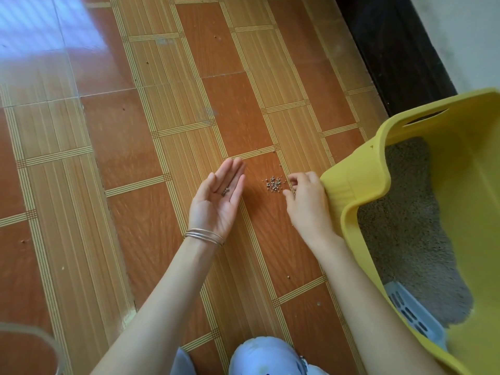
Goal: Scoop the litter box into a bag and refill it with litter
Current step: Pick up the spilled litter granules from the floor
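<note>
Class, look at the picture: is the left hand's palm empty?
No: a few grey litter pellets lie on the upturned palm of the left hand, whose fingers are straight.

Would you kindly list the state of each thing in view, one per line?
Left hand: open, palm up, a few grains on it.
Right hand: fingers curled, pinching at the floor.
Spilled litter: small pile on the floor, between the hands.
Litter box: open-topped, partly filled.
Scoop: lying inside the box.
</note>
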Demonstrator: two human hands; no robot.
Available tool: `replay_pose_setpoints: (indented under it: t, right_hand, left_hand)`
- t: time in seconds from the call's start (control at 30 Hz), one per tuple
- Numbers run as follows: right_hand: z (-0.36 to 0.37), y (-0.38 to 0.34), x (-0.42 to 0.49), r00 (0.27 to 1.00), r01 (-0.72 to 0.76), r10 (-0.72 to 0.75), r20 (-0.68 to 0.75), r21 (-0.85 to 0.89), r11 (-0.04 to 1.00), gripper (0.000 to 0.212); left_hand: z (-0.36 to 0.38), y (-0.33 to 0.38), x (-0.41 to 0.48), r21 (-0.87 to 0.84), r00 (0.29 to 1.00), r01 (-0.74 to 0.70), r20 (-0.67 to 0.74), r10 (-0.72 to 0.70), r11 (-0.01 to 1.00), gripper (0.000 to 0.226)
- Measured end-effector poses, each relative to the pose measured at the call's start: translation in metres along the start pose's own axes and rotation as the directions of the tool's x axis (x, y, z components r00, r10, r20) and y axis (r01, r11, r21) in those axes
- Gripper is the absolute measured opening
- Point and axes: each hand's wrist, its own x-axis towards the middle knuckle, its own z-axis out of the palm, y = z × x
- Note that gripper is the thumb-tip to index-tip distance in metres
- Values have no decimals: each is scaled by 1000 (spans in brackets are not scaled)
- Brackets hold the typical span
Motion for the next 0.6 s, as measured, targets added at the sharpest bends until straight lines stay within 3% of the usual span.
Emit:
replay_pose_setpoints:
  t: [0.23,0.4,0.6]
  right_hand:
    - [0,-9,6,997,64,-74,32,228,971,26]
    - [3,-5,11,987,152,-159,34,145,978,43]
    - [12,4,7,952,303,-286,-112,197,932,16]
  left_hand:
    - [-1,0,1,30,1000,-1,2,1,1000,43]
    - [-2,0,0,23,1000,2,8,-2,1000,42]
    - [-2,-1,-1,32,1000,13,2,-13,999,42]
